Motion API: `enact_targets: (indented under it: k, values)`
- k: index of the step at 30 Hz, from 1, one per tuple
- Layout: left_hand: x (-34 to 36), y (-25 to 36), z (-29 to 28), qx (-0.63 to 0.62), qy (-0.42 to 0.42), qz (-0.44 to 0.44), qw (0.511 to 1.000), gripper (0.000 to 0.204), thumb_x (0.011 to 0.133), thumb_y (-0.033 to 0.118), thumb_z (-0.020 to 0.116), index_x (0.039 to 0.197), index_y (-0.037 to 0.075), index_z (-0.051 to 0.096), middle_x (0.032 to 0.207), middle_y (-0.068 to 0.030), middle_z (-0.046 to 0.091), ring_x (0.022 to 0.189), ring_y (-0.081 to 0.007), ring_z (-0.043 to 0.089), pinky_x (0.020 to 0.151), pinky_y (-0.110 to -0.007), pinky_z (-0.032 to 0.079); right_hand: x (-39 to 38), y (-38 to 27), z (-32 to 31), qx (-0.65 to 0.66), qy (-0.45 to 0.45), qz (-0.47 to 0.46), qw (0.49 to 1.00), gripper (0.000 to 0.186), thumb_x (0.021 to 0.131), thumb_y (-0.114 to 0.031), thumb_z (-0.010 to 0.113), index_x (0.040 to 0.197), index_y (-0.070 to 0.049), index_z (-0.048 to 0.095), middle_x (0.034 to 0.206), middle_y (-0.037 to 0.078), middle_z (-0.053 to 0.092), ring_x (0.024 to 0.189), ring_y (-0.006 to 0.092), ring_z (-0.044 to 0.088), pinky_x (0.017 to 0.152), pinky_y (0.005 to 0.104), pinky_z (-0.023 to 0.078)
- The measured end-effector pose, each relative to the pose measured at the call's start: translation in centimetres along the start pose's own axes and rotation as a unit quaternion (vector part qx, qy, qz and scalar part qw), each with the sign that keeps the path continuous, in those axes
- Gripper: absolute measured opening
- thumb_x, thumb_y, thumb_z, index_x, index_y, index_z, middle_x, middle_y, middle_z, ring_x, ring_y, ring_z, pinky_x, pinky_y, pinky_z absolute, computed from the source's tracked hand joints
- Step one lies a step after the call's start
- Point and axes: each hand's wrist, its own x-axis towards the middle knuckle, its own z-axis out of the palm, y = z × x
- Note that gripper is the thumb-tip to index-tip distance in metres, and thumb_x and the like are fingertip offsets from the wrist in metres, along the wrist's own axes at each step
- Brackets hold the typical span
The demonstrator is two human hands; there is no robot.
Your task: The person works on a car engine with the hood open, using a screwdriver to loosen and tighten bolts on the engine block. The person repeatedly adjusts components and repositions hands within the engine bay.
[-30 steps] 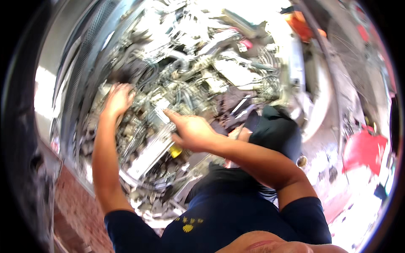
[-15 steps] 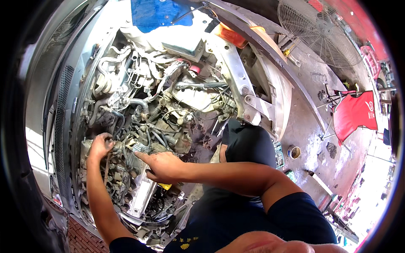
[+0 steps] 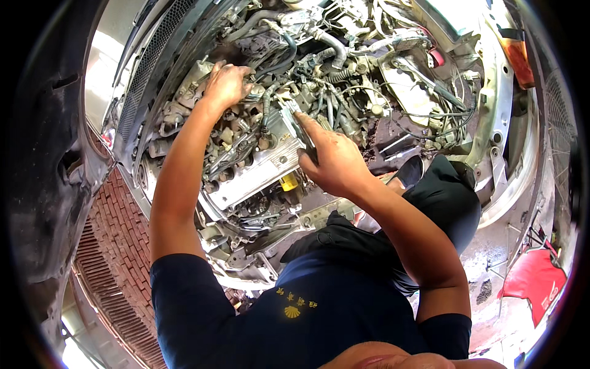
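My left hand (image 3: 226, 85) reaches to the rear of a dusty car engine bay, beside hoses and metal fittings. Its fingers curl down, their tips partly hidden, so what they hold cannot be made out. My right hand (image 3: 335, 157) lies over the end of a long silver engine cover (image 3: 255, 175). Index finger and thumb sit on either side of a grey ribbed metal piece (image 3: 297, 128), which seems gripped between them. A yellow cap-like part (image 3: 288, 181) shows below the cover. A bent grey hose (image 3: 332, 46) lies ahead of the hands.
Wires and hoses fill the bay. A pale body frame rail (image 3: 496, 92) bounds the right side, with an orange lamp (image 3: 517, 58) nearby. The dark open door panel (image 3: 46, 154) stands at left above brick paving (image 3: 120, 227). A red folding chair (image 3: 534, 280) stands at right.
The view has swung, so the engine bay sits higher and further right. Both hands stay at about the same engine parts. The grey metal piece by my right hand shows more clearly now.
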Motion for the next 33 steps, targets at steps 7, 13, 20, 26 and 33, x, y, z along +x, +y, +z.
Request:
enact_targets:
  k: [7, 13, 20, 26, 33]
  values:
    - [2.3, -5.0, 2.7, -0.214, 0.005, 0.106, 0.971, 0.033, 0.094, 0.026, 0.076, 0.113, 0.000, 0.074, 0.120, -0.0244, 0.072, 0.115, -0.0421, 0.067, 0.101, -0.047, 0.052, 0.2, -1.0, -2.0, 0.008, -0.082, 0.067, 0.994, 0.078, 0.090, -0.025, 0.069, 0.161, -0.012, 0.040, 0.111, 0.024, 0.073, 0.100, 0.0412, 0.072, 0.088, 0.0531, 0.058]
    - [4.6, -3.3, 0.7, -0.258, -0.085, 0.126, 0.954, 0.027, 0.091, 0.019, 0.077, 0.100, -0.004, 0.070, 0.089, -0.0169, 0.070, 0.079, -0.0283, 0.065, 0.076, -0.041, 0.051, -0.9, 0.9, -2.4, 0.028, -0.017, 0.014, 0.999, 0.080, 0.090, -0.025, 0.067, 0.160, -0.001, 0.037, 0.088, 0.023, 0.073, 0.083, 0.0416, 0.072, 0.078, 0.0514, 0.060]
    - [3.9, -4.9, 3.2, -0.279, -0.003, 0.145, 0.949, 0.027, 0.086, 0.015, 0.082, 0.096, -0.005, 0.066, 0.075, -0.0114, 0.061, 0.070, -0.0200, 0.056, 0.068, -0.037, 0.048, -0.4, 0.8, -0.6, 0.009, 0.027, -0.015, 0.999, 0.081, 0.088, -0.024, 0.069, 0.158, 0.003, 0.039, 0.084, 0.022, 0.072, 0.077, 0.0405, 0.072, 0.074, 0.0518, 0.060]
    - [3.4, -2.6, 2.3, -0.190, 0.039, 0.095, 0.976, 0.029, 0.083, 0.017, 0.086, 0.083, -0.002, 0.065, 0.070, -0.0148, 0.061, 0.064, -0.0270, 0.054, 0.065, -0.042, 0.047, 0.1, 0.8, -0.7, 0.006, 0.012, -0.011, 1.000, 0.084, 0.087, -0.027, 0.071, 0.159, 0.003, 0.038, 0.089, 0.023, 0.073, 0.083, 0.0411, 0.073, 0.078, 0.0510, 0.060]
    - [3.2, -2.5, 1.7, -0.100, -0.002, 0.077, 0.992, 0.038, 0.090, 0.030, 0.072, 0.107, -0.004, 0.077, 0.099, -0.0258, 0.075, 0.094, -0.0447, 0.072, 0.084, -0.049, 0.055, 0.1, 0.9, -1.0, -0.008, 0.024, -0.007, 1.000, 0.081, 0.087, -0.026, 0.072, 0.155, 0.004, 0.041, 0.085, 0.023, 0.073, 0.080, 0.0427, 0.072, 0.075, 0.0531, 0.059]
